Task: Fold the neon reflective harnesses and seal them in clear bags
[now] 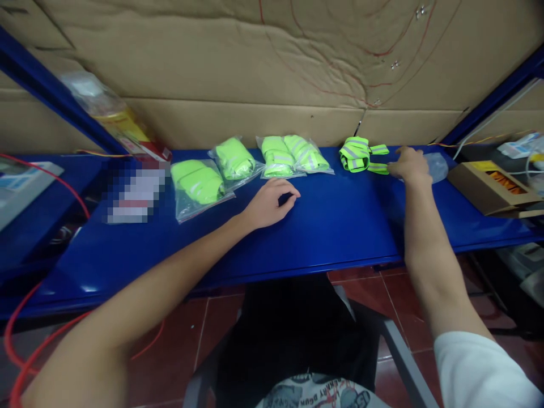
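Note:
My left hand (273, 204) rests on the blue tabletop with its fingers loosely curved, a gap between thumb and forefinger and nothing in it. Just beyond it are clear bags holding folded neon-yellow reflective vests (278, 156). More bagged vests (198, 181) lie to its left. At the right, my right hand (410, 164) reaches across the table with fingers apart, beside the strap ends of an unbagged neon-yellow bundle with grey reflective stripes (356, 154). A clear plastic item (437, 167), perhaps a bag, lies against that hand's far side; whether they touch is unclear.
A large plastic bottle (123, 122) stands at the back left, beside a blurred-out paper (138, 195). An open cardboard box (488, 190) with orange contents sits at the right. Cardboard (238, 73) lines the back, and red cable (17, 345) loops at the left.

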The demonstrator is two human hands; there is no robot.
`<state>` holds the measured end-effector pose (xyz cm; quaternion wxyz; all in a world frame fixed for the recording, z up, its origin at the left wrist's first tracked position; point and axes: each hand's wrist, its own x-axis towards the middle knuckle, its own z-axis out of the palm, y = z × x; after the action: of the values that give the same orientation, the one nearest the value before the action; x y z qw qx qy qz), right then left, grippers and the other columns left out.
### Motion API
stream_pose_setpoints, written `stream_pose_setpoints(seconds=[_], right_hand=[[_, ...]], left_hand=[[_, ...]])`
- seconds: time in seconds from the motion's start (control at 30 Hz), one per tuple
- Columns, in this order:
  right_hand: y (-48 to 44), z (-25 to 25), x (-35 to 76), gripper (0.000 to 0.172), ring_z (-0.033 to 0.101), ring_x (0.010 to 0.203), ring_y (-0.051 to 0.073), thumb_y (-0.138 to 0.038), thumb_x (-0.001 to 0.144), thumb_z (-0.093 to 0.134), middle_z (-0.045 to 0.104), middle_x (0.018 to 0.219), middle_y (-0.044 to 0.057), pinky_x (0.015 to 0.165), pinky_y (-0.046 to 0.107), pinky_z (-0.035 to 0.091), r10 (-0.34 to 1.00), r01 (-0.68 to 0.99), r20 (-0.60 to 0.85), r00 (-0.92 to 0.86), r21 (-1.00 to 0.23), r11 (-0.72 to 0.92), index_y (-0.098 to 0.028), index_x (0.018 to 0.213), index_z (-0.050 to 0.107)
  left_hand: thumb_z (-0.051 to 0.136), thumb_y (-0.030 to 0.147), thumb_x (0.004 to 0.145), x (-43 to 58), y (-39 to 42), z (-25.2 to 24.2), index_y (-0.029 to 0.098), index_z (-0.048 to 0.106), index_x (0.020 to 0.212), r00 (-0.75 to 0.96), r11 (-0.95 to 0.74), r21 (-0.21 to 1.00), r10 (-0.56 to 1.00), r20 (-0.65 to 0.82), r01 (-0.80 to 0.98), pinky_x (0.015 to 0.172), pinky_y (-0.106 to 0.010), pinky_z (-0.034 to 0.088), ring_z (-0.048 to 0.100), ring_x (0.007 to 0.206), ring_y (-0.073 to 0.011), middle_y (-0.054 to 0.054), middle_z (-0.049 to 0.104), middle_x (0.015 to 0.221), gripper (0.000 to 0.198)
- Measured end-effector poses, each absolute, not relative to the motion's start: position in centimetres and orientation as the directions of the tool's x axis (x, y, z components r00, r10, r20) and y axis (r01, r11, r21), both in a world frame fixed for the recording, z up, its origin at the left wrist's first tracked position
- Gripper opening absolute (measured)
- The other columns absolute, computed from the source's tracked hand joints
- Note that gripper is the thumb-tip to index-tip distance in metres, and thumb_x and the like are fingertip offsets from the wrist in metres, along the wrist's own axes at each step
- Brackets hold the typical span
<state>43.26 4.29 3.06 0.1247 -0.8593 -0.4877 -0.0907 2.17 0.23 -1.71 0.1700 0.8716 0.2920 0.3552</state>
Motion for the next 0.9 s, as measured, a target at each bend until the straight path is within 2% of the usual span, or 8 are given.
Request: stream_pose_setpoints(seconds=[0.17,0.3,0.43,0.53,0.6,0.67,0.77,0.9], right_hand=[[3.7,4.2,43.6,0.057,0.069,0.126,0.036,-0.013,0.089,0.075,0.068,0.137,0.034,0.096,0.047,0.052,0.799,0.811,0.156,0.581,-0.198,-0.551,-0.015,0.146,0.073],[3.2,6.1,42.7,0.052,0.068,0.134,0.037,-0.003,0.098,0.052,0.071,0.136,0.033,0.103,0.05,0.05,0.721,0.806,0.362,0.591,-0.275,-0.524,-0.015,0.143,0.075],[2.4,6.7,38.6,0.054,0.06,0.148,0.023,-0.01,0.11,0.031,0.065,0.153,0.024,0.12,0.041,0.047,0.627,0.976,0.767,0.135,-0.211,0.048,-0.014,0.153,0.063],[1.5,5.0,32.6,0.05,0.059,0.15,0.019,-0.018,0.112,0.035,0.067,0.156,0.012,0.127,0.041,0.047,0.484,0.81,0.808,-0.336,-0.014,0.586,-0.024,0.151,0.064],[0.8,3.2,28.4,0.049,0.063,0.146,0.019,-0.018,0.111,0.04,0.071,0.151,0.006,0.128,0.047,0.048,0.386,0.614,0.742,-0.548,0.044,0.788,-0.029,0.152,0.065],[0.2,1.6,25.0,0.049,0.061,0.149,0.02,-0.019,0.112,0.043,0.068,0.155,0.004,0.132,0.051,0.043,0.351,0.474,0.623,-0.699,0.036,0.88,-0.029,0.156,0.061],[0.0,0.6,22.9,0.051,0.049,0.159,0.027,-0.036,0.111,0.055,0.058,0.166,0.007,0.137,0.059,0.033,0.355,0.428,0.561,-0.748,0.0,0.904,-0.026,0.16,0.057],[1.1,1.4,25.2,0.059,0.039,0.165,0.031,-0.039,0.108,0.059,0.044,0.175,0.008,0.137,0.062,0.031,0.402,0.493,0.631,-0.664,-0.035,0.869,-0.027,0.165,0.052]], left_hand=[[0.059,0.027,0.102,2.1,0.7,-1.9,0.024,0.078,0.103,0.571,-0.784,0.489,0.616,0.543,0.382,0.106,-0.047,0.053,0.073,0.106,-0.0234,-0.005,0.082,0.109,0.019],[0.058,0.028,0.104,2.1,0.7,-1.8,0.023,0.077,0.102,0.538,-0.785,0.49,0.618,0.573,0.379,0.106,-0.046,0.053,0.073,0.104,-0.0227,-0.006,0.082,0.107,0.019],[0.057,0.041,0.108,2.6,0.5,-1.4,0.02,0.074,0.116,0.39,-0.641,0.702,0.759,0.521,0.31,0.093,-0.036,0.057,0.074,0.101,-0.0202,-0.008,0.081,0.107,0.028],[0.047,0.061,0.109,3.0,0.6,-1.1,0.017,0.069,0.128,0.33,-0.378,0.924,0.881,0.338,0.061,0.078,-0.03,0.059,0.076,0.092,-0.0184,-0.012,0.082,0.11,0.052],[0.046,0.07,0.106,2.9,0.9,-0.9,0.015,0.067,0.131,0.358,-0.189,0.978,0.91,0.209,-0.09,0.068,-0.029,0.06,0.076,0.086,-0.0197,-0.014,0.081,0.111,0.064],[0.057,0.07,0.101,2.6,1.2,-0.7,0.017,0.068,0.129,0.347,-0.097,0.981,0.926,0.15,-0.167,0.061,-0.029,0.06,0.076,0.08,-0.0198,-0.013,0.08,0.109,0.061],[0.076,0.055,0.094,1.7,1.6,-0.1,0.021,0.07,0.122,0.239,-0.188,0.969,0.945,0.223,-0.161,0.054,-0.025,0.058,0.07,0.07,-0.0158,-0.005,0.076,0.097,0.044],[0.07,0.055,0.1,-0.1,3.1,1.0,0.025,0.067,0.121,0.105,-0.334,0.938,0.934,0.342,-0.086,0.046,-0.021,0.051,0.065,0.059,-0.0114,-0.003,0.075,0.094,0.037]])
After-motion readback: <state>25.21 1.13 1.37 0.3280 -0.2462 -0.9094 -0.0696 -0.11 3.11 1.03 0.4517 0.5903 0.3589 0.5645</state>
